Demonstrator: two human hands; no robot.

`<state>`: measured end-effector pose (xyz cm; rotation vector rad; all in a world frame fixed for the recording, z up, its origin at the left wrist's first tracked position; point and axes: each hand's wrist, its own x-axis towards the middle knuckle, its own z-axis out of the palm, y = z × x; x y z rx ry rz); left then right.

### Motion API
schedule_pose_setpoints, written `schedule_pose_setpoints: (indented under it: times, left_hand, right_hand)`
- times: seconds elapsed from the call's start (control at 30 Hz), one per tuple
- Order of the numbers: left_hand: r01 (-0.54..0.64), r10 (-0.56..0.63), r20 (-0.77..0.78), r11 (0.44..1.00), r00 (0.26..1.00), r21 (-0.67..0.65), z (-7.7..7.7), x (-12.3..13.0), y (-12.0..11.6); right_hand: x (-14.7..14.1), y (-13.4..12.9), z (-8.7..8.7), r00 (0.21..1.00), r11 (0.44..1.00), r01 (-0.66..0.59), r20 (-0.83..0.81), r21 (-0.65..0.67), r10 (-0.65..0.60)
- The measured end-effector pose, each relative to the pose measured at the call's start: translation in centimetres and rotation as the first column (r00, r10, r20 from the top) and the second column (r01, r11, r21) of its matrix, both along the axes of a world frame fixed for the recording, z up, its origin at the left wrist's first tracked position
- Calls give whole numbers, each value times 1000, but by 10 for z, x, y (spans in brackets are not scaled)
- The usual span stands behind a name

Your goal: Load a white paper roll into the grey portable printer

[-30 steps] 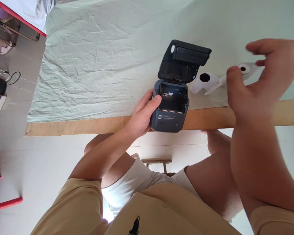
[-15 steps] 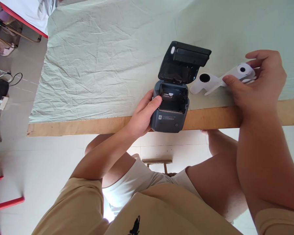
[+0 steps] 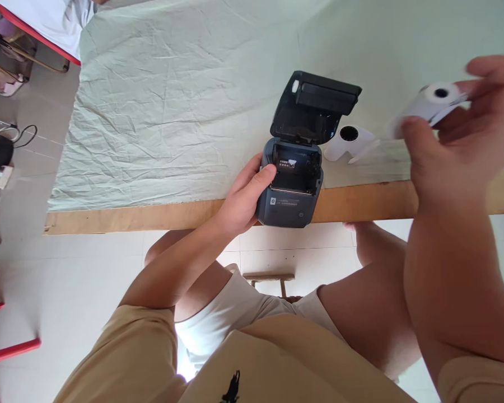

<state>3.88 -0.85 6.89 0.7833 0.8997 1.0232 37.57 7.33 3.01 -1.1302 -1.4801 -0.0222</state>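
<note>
My left hand (image 3: 252, 193) is closed on the left side of a dark grey label printer (image 3: 292, 184), its thumb over the rim of the compartment. The printer's black lid (image 3: 315, 106) stands raised, and no roll shows inside. Between the thumb and fingers of my right hand (image 3: 466, 123) is a white paper roll (image 3: 428, 106), lifted off the cloth and slightly blurred. Another white roll (image 3: 348, 144) lies on the cloth just right of the printer, with a loose paper end pointing right.
A pale green cloth (image 3: 172, 101) covers the table, whose wooden front edge (image 3: 151, 218) is bare. Cables and a black bag-like item (image 3: 0, 151) are on the floor at the left. A person's foot (image 3: 10, 88) shows near a metal chair frame at the upper left.
My right hand has moved up and to the right with its roll, away from the roll on the cloth. My left hand and the printer have hardly moved.
</note>
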Motion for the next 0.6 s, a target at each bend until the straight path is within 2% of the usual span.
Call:
schedule_pose_setpoints:
  times: [0.07,0.1,0.13,0.17,0.2,0.27,0.33,0.4,0.53,0.6]
  left_hand:
    - [1,-1,-2,1000,1000,14,-2,0,0]
    - [0,0,-4,1000,1000,22,-2,0,1]
    - [-5,5,-7,999,1000,31,-3,0,1]
    - [-13,13,-11,999,1000,41,-4,1,1]
    - [-21,22,-16,999,1000,50,-4,1,1]
    - [-37,39,-30,997,999,67,-3,2,0]
    - [-43,46,-41,996,998,75,-1,2,0]
    - [-32,36,-47,997,998,70,0,2,-1]
    - [-19,21,-53,999,998,46,2,3,-3]
    - [-13,16,-55,999,998,38,1,3,-3]
  right_hand:
    - [-27,-17,19,993,983,-110,-14,144,113]
    - [-44,-28,29,985,969,-174,17,173,174]
    - [-63,-39,39,974,960,-226,57,165,219]
    - [-81,-50,47,959,961,-269,110,73,260]
    - [-97,-58,52,947,953,-296,149,59,285]
    - [-119,-68,56,934,965,-261,263,33,243]
    - [-128,-67,52,910,977,-210,373,44,179]
    - [-125,-61,45,883,980,-198,439,22,168]
    - [-118,-55,41,869,965,-250,420,-82,261]
    - [-119,-58,44,872,951,-298,384,-78,304]
